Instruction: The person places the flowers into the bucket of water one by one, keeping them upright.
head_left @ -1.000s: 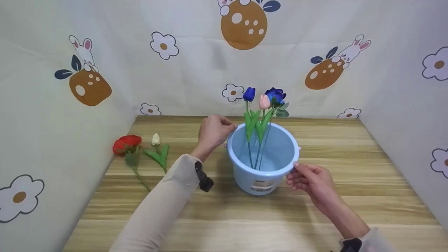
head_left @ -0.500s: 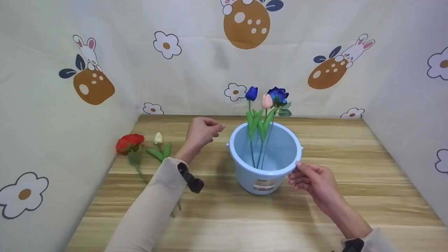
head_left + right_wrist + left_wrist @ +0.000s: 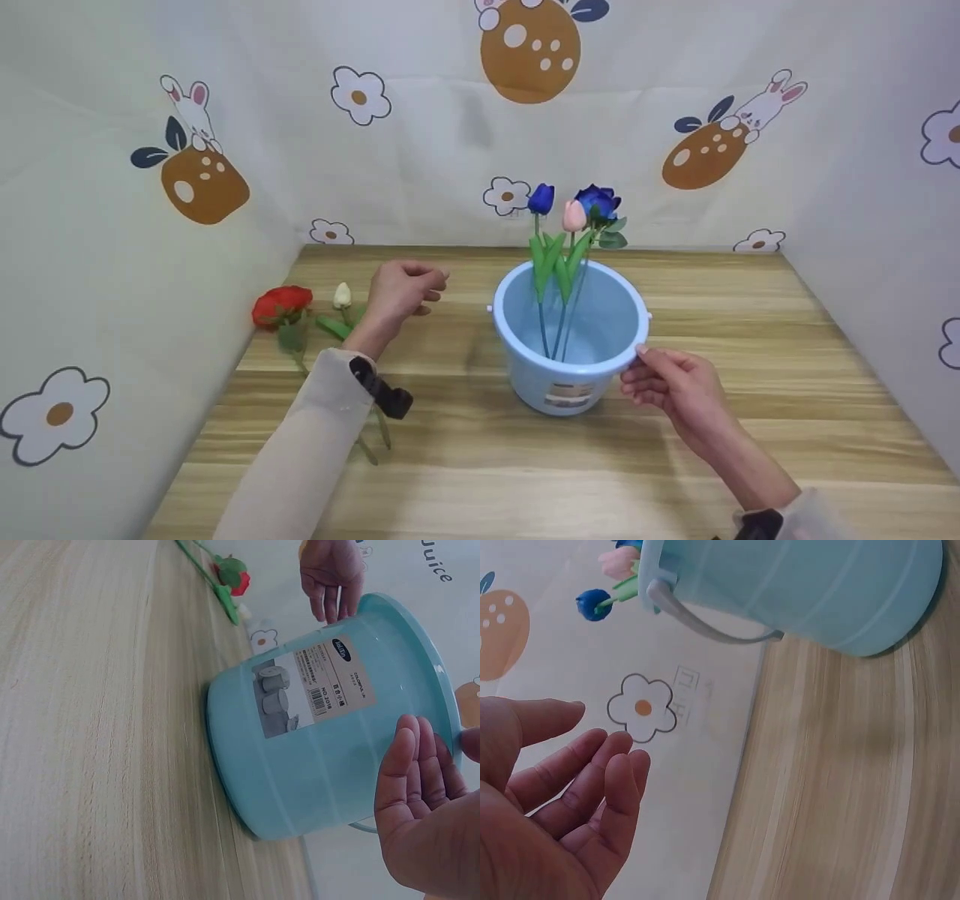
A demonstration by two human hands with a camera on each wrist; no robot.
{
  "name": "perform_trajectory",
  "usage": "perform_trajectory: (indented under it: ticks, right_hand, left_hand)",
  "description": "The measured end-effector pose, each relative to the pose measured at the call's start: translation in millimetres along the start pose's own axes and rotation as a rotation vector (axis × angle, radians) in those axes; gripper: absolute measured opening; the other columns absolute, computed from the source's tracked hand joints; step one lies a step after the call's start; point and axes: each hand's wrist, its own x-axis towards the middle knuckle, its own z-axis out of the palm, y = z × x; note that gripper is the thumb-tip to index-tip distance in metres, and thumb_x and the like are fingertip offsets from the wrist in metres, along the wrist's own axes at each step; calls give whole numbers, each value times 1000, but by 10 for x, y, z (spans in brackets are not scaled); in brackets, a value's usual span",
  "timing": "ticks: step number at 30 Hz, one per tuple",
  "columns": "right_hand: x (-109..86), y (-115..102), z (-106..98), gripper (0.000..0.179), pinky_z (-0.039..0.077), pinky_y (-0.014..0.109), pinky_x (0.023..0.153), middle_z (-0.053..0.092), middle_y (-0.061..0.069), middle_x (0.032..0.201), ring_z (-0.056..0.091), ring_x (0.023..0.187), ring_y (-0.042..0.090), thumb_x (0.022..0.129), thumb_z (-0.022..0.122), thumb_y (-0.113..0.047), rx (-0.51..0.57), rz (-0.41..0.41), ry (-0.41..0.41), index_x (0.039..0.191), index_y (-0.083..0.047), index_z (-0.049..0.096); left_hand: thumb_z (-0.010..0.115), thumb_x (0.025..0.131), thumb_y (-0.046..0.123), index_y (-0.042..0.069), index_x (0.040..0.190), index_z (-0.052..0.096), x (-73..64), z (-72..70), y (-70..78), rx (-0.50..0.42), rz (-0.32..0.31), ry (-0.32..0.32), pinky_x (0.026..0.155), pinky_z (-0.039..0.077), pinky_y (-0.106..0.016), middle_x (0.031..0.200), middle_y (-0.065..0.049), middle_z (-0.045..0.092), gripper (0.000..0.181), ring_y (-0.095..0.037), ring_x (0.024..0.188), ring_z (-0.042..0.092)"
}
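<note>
A light blue bucket (image 3: 574,371) stands upright on the wooden table, its label facing me. Inside it lean a blue tulip (image 3: 541,199), a pink tulip (image 3: 574,216) and a blue rose (image 3: 598,202), stems down. With thumb and fingers my right hand (image 3: 679,386) pinches the bucket's rim at the near right. My left hand (image 3: 401,296) is off the bucket to its left, fingers loosely bent; the left wrist view shows nothing in the hand (image 3: 577,795). Left of it lie a red flower (image 3: 282,307) and a white tulip (image 3: 343,295), their stems partly hidden by my forearm.
A patterned cloth wall (image 3: 435,150) rises behind the table and on both sides. The bucket's handle (image 3: 712,630) hangs down its far side. Bare wood (image 3: 720,300) shows right of the bucket and in front of it.
My left hand has come away from the bucket's rim and moved left, toward the red flower and white tulip. The right hand stays on the rim, and the flowers inside keep their places.
</note>
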Motion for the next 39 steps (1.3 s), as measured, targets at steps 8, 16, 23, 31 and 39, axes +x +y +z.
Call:
perform_trajectory:
  ticks: [8,16,23,31,39]
  right_hand:
    - [5,-1,-10,27,63,28,69,77,5,79,74,72,16,108,60,-17,1,4,-7,89,-8,77]
    - [16,4,-5,27,63,28,68,77,5,78,74,72,16,108,60,-16,8,2,-10,89,-9,76]
    - [10,1,-11,28,62,27,67,76,5,78,74,71,15,108,59,-15,13,6,-7,88,-9,77]
    - [-7,-16,-24,29,63,27,69,77,5,79,74,72,15,109,59,-16,4,3,-14,88,-10,78]
    - [-12,-2,-14,28,63,27,69,77,5,79,74,72,15,108,59,-16,1,5,-17,88,-10,78]
  left_hand:
    - [71,101,24,-1,114,76,21,-188,-138,4,-38,41,63,60,-20,103,-12,80,29,-12,79,73]
    - [71,101,27,-4,123,73,23,-395,-258,32,-78,50,65,60,-21,104,-12,80,38,-14,84,74]
    - [70,101,29,-1,123,73,52,-551,-395,94,-119,86,67,61,-21,109,-13,79,37,-15,86,73]
    - [70,100,23,-3,121,73,72,-715,-529,113,-158,96,66,61,-21,99,-9,77,34,-10,77,71]
    - [70,98,19,-6,114,74,45,-837,-683,192,-201,122,56,56,-17,85,-4,73,30,-7,59,64]
